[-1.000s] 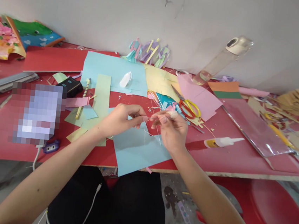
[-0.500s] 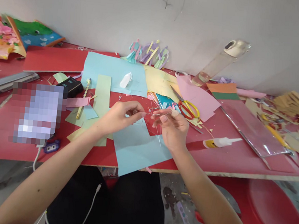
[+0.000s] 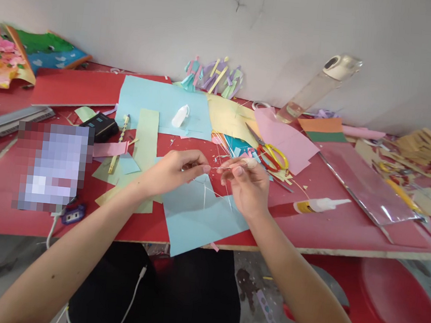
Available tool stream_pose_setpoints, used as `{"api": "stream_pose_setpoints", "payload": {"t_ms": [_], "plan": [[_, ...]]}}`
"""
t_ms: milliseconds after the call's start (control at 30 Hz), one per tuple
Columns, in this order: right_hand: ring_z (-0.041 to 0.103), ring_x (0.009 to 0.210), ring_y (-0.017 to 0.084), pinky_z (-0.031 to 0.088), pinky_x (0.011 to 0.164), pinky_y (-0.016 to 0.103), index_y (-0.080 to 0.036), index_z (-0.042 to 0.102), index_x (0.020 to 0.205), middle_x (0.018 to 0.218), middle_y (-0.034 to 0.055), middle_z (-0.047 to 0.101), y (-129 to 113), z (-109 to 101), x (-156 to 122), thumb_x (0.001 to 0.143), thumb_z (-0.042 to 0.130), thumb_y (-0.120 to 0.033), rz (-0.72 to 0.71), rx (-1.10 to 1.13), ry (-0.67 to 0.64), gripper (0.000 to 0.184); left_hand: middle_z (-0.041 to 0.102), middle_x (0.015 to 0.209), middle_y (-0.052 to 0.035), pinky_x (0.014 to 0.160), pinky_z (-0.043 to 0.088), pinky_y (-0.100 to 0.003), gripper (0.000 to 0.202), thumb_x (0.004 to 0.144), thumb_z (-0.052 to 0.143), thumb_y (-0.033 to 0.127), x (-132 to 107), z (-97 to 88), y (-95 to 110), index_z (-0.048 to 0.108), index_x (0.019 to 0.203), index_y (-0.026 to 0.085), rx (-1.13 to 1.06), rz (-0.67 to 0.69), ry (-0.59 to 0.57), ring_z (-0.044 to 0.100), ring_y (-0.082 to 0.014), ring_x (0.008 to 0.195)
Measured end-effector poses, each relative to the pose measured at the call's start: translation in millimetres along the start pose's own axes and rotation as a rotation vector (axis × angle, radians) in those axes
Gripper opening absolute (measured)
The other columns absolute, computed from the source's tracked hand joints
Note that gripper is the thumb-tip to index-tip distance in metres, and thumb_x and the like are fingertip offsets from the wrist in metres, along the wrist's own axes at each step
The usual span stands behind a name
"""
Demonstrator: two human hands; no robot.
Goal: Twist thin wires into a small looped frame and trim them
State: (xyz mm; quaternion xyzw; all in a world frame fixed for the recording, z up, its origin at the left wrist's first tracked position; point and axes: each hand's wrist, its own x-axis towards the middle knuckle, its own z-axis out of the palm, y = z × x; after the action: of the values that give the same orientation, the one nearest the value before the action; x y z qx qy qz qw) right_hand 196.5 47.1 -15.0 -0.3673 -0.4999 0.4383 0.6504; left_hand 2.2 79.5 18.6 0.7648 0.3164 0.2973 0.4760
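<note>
Between the fingertips of both hands runs a thin, pale wire (image 3: 217, 168). My left hand (image 3: 174, 175) pinches one end of it between thumb and forefinger. On the other side, my right hand (image 3: 251, 188) grips the wire between thumb and fingers, its other fingers curled. Fine strands hang below the hands, over a light blue paper sheet (image 3: 198, 221); whether they join the held wire I cannot tell. Close beyond the right hand lie scissors (image 3: 282, 158) with yellow and red handles, among several loose wires and paper scraps.
A glue bottle (image 3: 310, 206) lies right of my right hand. A tall water bottle (image 3: 307, 97) stands by the wall, near small paper figures (image 3: 216, 75). On the left are a blurred-out device (image 3: 55, 166), a black box (image 3: 102, 126) and a pencil (image 3: 119, 144). The red table's front edge runs before me.
Both hands stay almost in place, with the wire still between them. The fingers have shifted slightly, and the strands hanging below show more clearly. The view has moved a little.
</note>
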Motion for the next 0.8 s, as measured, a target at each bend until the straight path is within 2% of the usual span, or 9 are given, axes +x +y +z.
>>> {"api": "stream_pose_setpoints", "payload": {"t_ms": [133, 233, 333, 467, 533, 633, 700, 800], "plan": [[0.066, 0.063, 0.016, 0.051, 0.046, 0.027, -0.025, 0.07, 0.077, 0.073, -0.001, 0.07, 1, 2, -2, 0.069, 0.079, -0.043, 0.046, -0.037, -0.025, 0.022, 0.057, 0.074, -0.0001, 0.06, 0.044, -0.024, 0.017, 0.09, 0.053, 0.031, 0, -1.7, 1, 0.06, 0.081, 0.018, 0.027, 0.008, 0.022, 0.049, -0.0098, 0.061], [0.068, 0.069, 0.017, 0.056, 0.057, 0.031, -0.025, 0.07, 0.086, 0.081, -0.0003, 0.072, -1, -3, -2, 0.073, 0.077, -0.037, 0.038, -0.189, -0.037, 0.02, 0.058, 0.076, -0.0006, 0.061, 0.045, -0.024, 0.016, 0.09, 0.054, 0.029, 0, -3.7, 1, 0.059, 0.08, 0.018, 0.048, 0.023, 0.066, 0.05, -0.0096, 0.062], [0.069, 0.084, 0.02, 0.057, 0.077, 0.038, -0.024, 0.069, 0.089, 0.092, 0.003, 0.072, -7, -25, 8, 0.085, 0.064, -0.035, -0.007, -0.543, 0.035, 0.013, 0.058, 0.075, -0.0004, 0.061, 0.045, -0.023, 0.016, 0.091, 0.053, 0.028, 0, -5.6, 1, 0.058, 0.079, 0.018, 0.037, 0.02, 0.12, 0.05, -0.009, 0.061], [0.062, 0.105, 0.029, 0.045, 0.096, 0.046, -0.019, 0.067, 0.097, 0.103, 0.0131, 0.07, -13, -76, 37, 0.086, 0.05, -0.019, -0.104, -1.303, 0.128, 0.021, 0.055, 0.071, 0.0008, 0.058, 0.045, -0.021, 0.015, 0.091, 0.053, 0.026, 0, -6.8, 3, 0.057, 0.079, 0.018, 0.0, 0.016, 0.152, 0.05, -0.0079, 0.059], [0.061, 0.107, 0.033, 0.044, 0.092, 0.046, -0.014, 0.066, 0.104, 0.107, 0.019, 0.068, -13, -98, 51, 0.083, 0.048, -0.015, -0.026, -1.561, 0.182, 0.027, 0.055, 0.069, 0.0011, 0.057, 0.045, -0.02, 0.014, 0.09, 0.054, 0.026, 1, -7.2, 5, 0.057, 0.079, 0.018, -0.008, 0.015, 0.144, 0.05, -0.0077, 0.058], [0.066, 0.092, 0.033, 0.047, 0.074, 0.038, -0.016, 0.066, 0.105, 0.097, 0.0178, 0.071, -8, -115, 68, 0.08, 0.058, -0.023, 0.302, -1.73, 0.087, 0.027, 0.054, 0.068, 0.0013, 0.057, 0.045, -0.02, 0.014, 0.09, 0.055, 0.026, 1, -8.3, 5, 0.058, 0.078, 0.018, -0.038, -0.001, 0.126, 0.05, -0.0077, 0.058], [0.067, 0.087, 0.032, 0.047, 0.069, 0.035, -0.017, 0.066, 0.105, 0.095, 0.0161, 0.073, -6, -118, 76, 0.078, 0.061, -0.024, 0.355, -1.74, 0.07, 0.028, 0.053, 0.067, 0.0016, 0.057, 0.045, -0.021, 0.015, 0.09, 0.055, 0.026, 0, -9.2, 4, 0.058, 0.078, 0.018, -0.072, -0.019, 0.122, 0.05, -0.008, 0.059], [0.068, 0.089, 0.032, 0.047, 0.068, 0.035, -0.017, 0.066, 0.105, 0.097, 0.0156, 0.073, -4, -118, 84, 0.073, 0.067, -0.022, 0.374, -1.739, 0.073, 0.033, 0.05, 0.064, 0.0025, 0.06, 0.047, -0.022, 0.016, 0.09, 0.054, 0.027, 0, -10.4, 0, 0.058, 0.078, 0.018, -0.152, -0.044, 0.121, 0.05, -0.0086, 0.059]]}}
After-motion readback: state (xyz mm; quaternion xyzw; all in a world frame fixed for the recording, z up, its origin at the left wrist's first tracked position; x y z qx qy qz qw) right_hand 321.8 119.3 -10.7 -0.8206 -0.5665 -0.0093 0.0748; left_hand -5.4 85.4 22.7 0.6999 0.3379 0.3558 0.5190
